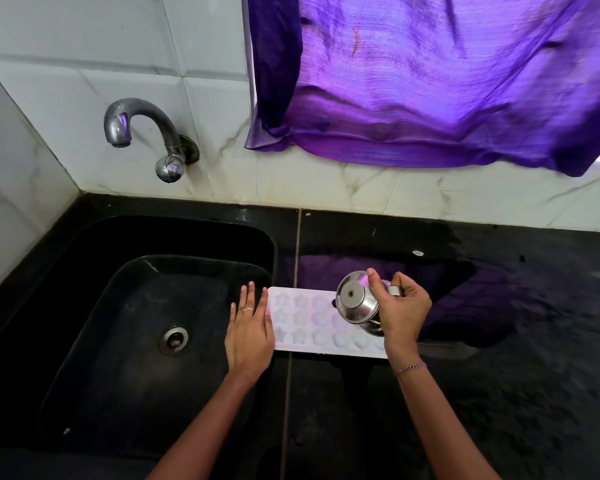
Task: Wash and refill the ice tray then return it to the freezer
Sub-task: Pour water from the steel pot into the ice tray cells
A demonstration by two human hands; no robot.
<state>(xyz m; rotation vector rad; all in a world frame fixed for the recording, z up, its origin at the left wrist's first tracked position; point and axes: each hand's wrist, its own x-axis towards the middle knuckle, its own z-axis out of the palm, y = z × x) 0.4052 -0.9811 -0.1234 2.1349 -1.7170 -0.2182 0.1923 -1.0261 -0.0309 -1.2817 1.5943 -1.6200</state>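
Two bare hands, left hand (250,336) and right hand (404,313), on slim forearms uncovered down to the lower edge of the view. On the left hand, a thin ring (247,309) of pale metal with a pinkish glint, worn low on one of the middle fingers. Round the right wrist, a fine bracelet (410,368) of small pinkish and silvery links or beads, too small to tell which. Short nails, plain as far as visible.

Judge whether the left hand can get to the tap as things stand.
Probably yes: the left hand lies flat and free at the ice tray's end, and only the sink lies between it and the tap.
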